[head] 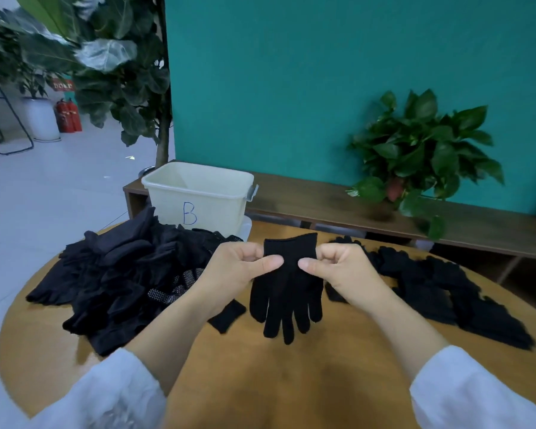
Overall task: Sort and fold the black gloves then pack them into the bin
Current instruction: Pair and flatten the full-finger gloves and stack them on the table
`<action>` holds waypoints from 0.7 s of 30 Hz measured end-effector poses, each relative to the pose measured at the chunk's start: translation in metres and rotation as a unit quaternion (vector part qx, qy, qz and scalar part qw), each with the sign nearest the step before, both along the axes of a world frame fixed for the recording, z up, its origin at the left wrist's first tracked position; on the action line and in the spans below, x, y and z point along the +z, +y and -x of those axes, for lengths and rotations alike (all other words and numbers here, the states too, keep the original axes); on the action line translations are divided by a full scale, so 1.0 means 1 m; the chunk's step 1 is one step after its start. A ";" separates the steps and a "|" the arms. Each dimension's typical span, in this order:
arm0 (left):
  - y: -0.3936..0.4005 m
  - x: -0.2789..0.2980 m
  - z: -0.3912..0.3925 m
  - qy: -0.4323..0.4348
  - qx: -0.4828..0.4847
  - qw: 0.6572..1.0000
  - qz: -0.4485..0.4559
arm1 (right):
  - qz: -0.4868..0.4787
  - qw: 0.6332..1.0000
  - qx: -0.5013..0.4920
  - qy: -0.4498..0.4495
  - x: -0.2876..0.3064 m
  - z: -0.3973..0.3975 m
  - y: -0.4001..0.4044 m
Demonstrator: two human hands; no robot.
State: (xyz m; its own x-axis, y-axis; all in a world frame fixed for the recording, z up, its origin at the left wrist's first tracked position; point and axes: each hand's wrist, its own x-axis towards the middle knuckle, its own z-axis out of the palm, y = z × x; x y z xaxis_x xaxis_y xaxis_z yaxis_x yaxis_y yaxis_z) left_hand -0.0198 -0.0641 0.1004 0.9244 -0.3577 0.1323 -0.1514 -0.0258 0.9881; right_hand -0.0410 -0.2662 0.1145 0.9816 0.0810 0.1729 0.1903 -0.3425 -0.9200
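Observation:
A black knit glove [287, 292] hangs over the round wooden table [260, 379], cuff up and fingers pointing down toward me. My left hand [239, 267] pinches its left edge near the cuff, and my right hand [338, 270] pinches the right edge. A big heap of black gloves [121, 274] lies on the table's left side; a second heap of black gloves [440, 289] lies on the right. The cream bin marked "B" [198, 196] stands at the table's far edge, behind the left heap, and its inside looks bare.
A low dark wooden shelf [338, 199] runs along the teal wall behind the table, with a potted plant [415, 156] on it. A tall leafy plant [121, 72] stands behind the bin. Open floor lies to the left.

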 end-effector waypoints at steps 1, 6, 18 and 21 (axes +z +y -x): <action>-0.006 0.003 0.004 -0.003 -0.004 1.000 0.006 | -0.011 1.000 -0.001 -0.001 0.002 0.008 -0.007; -0.031 0.021 0.028 0.001 -0.046 0.998 0.035 | -0.064 0.998 -0.009 -0.007 0.016 0.045 -0.039; -0.097 0.016 0.015 0.002 -0.061 0.997 0.036 | -0.141 0.987 -0.079 -0.020 -0.009 0.044 -0.096; -0.108 0.011 -0.002 0.018 -0.052 0.998 0.030 | -0.139 0.986 -0.092 0.000 -0.014 0.027 -0.105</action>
State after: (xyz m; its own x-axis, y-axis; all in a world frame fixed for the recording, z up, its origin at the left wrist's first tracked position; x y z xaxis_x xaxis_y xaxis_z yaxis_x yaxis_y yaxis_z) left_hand -0.0175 -0.1718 0.1117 0.8868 -0.4453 0.1233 -0.1144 0.0469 0.9923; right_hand -0.0678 -0.3710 0.1006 0.9752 -0.1489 0.1637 0.1490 -0.1050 -0.9833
